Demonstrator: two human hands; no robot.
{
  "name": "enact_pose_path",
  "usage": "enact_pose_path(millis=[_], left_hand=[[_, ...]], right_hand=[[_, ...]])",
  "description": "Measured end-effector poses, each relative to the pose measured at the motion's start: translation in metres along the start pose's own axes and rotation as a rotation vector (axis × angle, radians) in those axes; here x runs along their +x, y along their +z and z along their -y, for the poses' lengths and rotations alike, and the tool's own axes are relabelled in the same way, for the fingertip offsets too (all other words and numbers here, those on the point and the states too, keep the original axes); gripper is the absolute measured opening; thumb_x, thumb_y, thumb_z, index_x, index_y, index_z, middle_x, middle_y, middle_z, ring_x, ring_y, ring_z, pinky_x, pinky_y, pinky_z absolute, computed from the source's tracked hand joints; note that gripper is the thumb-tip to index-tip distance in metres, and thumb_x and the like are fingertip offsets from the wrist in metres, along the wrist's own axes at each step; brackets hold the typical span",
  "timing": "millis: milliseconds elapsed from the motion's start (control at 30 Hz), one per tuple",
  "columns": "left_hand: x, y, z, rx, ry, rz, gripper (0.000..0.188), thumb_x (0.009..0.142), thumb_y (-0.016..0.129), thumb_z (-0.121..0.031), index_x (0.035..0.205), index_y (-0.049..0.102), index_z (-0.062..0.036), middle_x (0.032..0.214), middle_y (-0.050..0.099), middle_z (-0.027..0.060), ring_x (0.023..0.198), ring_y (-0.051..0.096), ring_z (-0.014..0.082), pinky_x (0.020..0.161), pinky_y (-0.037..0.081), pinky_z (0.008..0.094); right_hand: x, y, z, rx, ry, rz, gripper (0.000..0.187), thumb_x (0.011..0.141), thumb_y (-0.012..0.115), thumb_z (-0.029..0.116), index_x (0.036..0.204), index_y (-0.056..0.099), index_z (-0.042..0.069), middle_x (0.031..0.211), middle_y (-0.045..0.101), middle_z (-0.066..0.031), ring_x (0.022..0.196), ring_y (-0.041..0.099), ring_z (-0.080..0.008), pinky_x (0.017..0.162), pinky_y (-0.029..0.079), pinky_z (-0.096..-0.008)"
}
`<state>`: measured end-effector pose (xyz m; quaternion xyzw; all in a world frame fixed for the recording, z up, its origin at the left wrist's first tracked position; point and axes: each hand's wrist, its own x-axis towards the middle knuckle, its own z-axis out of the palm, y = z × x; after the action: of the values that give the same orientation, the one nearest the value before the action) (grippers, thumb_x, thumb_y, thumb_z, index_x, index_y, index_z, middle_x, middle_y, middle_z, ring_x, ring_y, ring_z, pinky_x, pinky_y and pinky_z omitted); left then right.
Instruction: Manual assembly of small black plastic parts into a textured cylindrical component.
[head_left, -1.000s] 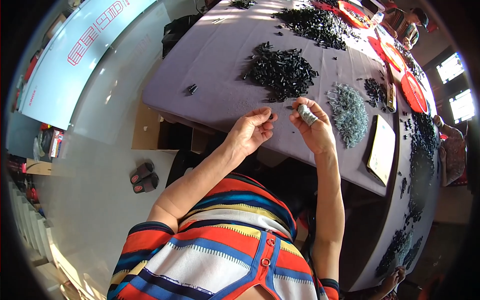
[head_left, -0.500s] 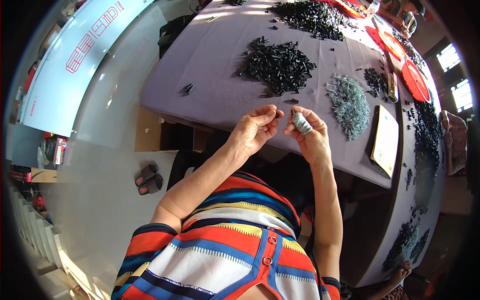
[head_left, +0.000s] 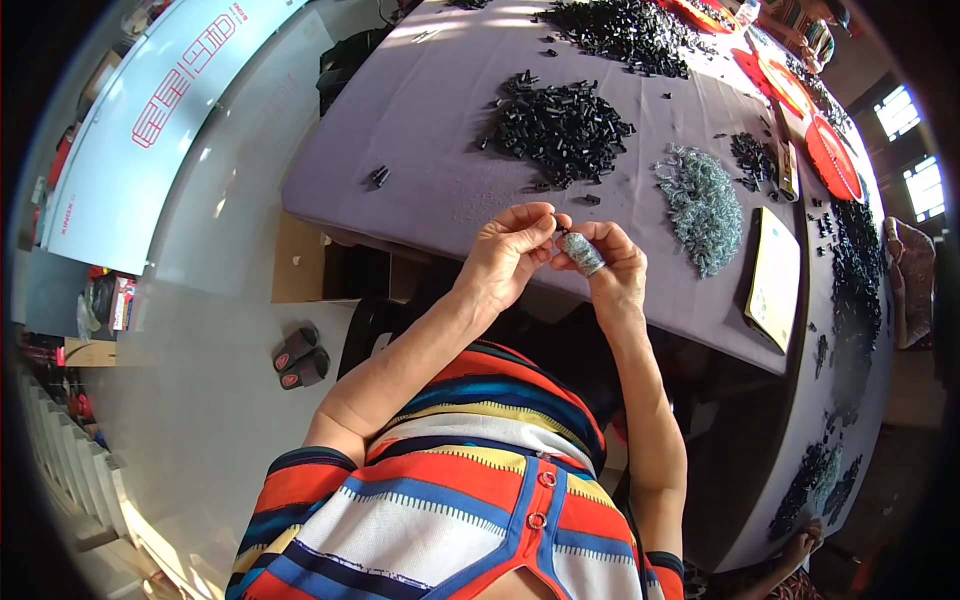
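Just in front of the table's near edge, both of my hands meet fingertip to fingertip. My left hand (head_left: 508,255) is closed in a pinch, with a small black part (head_left: 560,229) between its fingertips and those of my right hand. My right hand (head_left: 618,270) is pinched too, and a mottled grey-white wrap (head_left: 582,254) covers one of its digits. Whatever else its fingertips hold is too small to make out. Beyond my hands lies a heap of small black parts (head_left: 560,130). To the right of it is a pile of small grey-green translucent pieces (head_left: 702,210).
A pale yellow flat box (head_left: 770,280) lies near the table's right edge. Red trays (head_left: 832,160) and more black heaps (head_left: 620,35) stand farther off. Another person (head_left: 815,40) sits at the far right; another's hand (head_left: 803,543) shows lower right. Dark slippers (head_left: 301,360) lie on the floor.
My right hand has moved left, so its fingertips now meet those of my left hand. The gap between them has gone. My left hand has barely moved.
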<state>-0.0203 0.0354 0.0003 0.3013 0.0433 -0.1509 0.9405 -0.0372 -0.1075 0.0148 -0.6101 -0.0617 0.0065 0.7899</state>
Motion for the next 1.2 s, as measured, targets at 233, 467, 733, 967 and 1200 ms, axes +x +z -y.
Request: enact_pose_path(millis=[233,467,733,967,1200], left_hand=[[-0.004,0.006,0.0,0.078,0.102,0.025,0.014,0.084,0.059,-0.001,0.097,0.062,-0.0059,0.092,0.065,0.0112,0.074,0.057,0.0128,0.064,0.046,0.0238],[-0.008,0.012,0.0,-0.006,0.083,0.116,0.015,0.085,0.059,-0.002,0.099,0.062,-0.0063,0.093,0.065,0.0098,0.075,0.058,0.0136,0.066,0.048,0.0261],[-0.007,0.007,0.001,-0.014,0.072,0.082,0.015,0.083,0.061,-0.001,0.097,0.064,-0.006,0.091,0.065,0.0093,0.076,0.06,0.0152,0.067,0.05,0.0269],[-0.007,0.009,-0.001,-0.058,0.089,0.12,0.016,0.083,0.059,0.002,0.096,0.063,-0.0049,0.093,0.065,0.0113,0.076,0.06,0.0157,0.069,0.051,0.0273],[-0.008,0.011,-0.001,0.036,0.177,0.158,0.015,0.084,0.057,0.003,0.097,0.061,-0.0043,0.092,0.064,0.0113,0.073,0.059,0.0149,0.067,0.05,0.026]], right_hand=[[-0.001,0.003,0.005,0.076,-0.026,0.025,0.009,0.084,0.052,-0.009,0.089,0.057,-0.003,0.083,0.063,-0.0075,0.07,0.063,-0.0136,0.068,0.053,-0.0262],[-0.002,0.002,0.004,0.083,-0.06,0.032,0.01,0.083,0.053,-0.008,0.091,0.057,-0.003,0.081,0.063,-0.0086,0.07,0.063,-0.0158,0.07,0.053,-0.0285],[-0.004,0.004,0.006,-0.025,-0.11,0.025,0.01,0.084,0.052,-0.007,0.091,0.057,-0.002,0.082,0.063,-0.0084,0.07,0.063,-0.015,0.07,0.053,-0.0275],[-0.007,0.005,0.008,0.245,0.042,0.046,0.006,0.086,0.056,0.002,0.091,0.057,0.0,0.083,0.063,-0.0073,0.071,0.063,-0.0161,0.071,0.054,-0.0293],[-0.008,0.007,0.007,0.373,0.097,0.049,0.006,0.087,0.057,0.005,0.091,0.057,0.0,0.086,0.062,-0.0077,0.073,0.062,-0.0163,0.072,0.054,-0.0315]])
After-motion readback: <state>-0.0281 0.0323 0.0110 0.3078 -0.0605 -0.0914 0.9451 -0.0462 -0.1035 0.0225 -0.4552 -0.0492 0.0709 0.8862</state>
